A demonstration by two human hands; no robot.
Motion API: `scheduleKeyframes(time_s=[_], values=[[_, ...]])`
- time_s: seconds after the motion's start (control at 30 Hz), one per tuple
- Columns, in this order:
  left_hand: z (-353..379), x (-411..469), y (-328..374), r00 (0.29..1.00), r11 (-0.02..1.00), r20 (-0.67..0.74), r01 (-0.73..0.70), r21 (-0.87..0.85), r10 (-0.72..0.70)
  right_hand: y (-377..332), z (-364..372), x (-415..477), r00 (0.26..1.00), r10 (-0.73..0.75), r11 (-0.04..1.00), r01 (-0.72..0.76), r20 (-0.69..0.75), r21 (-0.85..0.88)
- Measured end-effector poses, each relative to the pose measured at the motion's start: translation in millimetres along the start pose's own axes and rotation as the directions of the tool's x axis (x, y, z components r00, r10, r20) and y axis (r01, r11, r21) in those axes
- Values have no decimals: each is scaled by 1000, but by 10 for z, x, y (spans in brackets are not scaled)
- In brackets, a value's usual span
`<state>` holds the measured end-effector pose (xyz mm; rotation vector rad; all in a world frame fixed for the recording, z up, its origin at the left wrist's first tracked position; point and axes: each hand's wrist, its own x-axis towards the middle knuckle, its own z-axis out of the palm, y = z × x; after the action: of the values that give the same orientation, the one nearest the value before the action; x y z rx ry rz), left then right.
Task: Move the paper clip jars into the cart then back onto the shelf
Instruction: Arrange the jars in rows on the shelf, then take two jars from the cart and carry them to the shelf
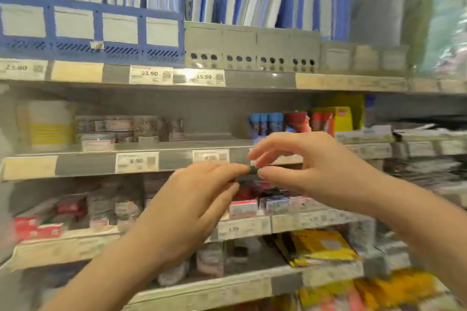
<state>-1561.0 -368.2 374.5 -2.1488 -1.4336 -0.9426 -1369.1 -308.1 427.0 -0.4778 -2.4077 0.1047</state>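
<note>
Clear round plastic paper clip jars (118, 131) sit left-centre, up-left of both empty, loosely open hands; the left hand (194, 199) is nearer than the right hand (303, 166).

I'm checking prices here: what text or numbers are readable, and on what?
"15.80": top rail tag
"23.90": top rail tag
"15.90": top rail tag
"6.90": middle rail tag
"9.50", blurred: middle rail tag
Lower tag and product labels: unreadable.
</note>
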Motion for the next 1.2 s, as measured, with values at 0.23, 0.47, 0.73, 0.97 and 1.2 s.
scheduleKeyframes(time_s=[0.23,0.47,0.73,0.97,1.2], values=[[51,-701,1102,999,946,13,-43,-321,50,-718,-91,-1540,963,245,967,-251,-108,-43],[75,-1071,2315,993,891,49,-75,-448,109,-1340,-443,-2885,833,505,829,-541,-223,-144],[545,-1560,3972,968,805,187,-24,-592,167,-1920,-921,-4778,537,724,552,-828,-433,-104],[1073,-2022,5676,905,716,316,17,-698,286,-2337,-1281,-6533,337,769,309,-940,-543,-145],[1712,-2108,6563,811,727,421,-8,-686,406,-2210,-1375,-7493,156,853,132,-988,-497,-83]])
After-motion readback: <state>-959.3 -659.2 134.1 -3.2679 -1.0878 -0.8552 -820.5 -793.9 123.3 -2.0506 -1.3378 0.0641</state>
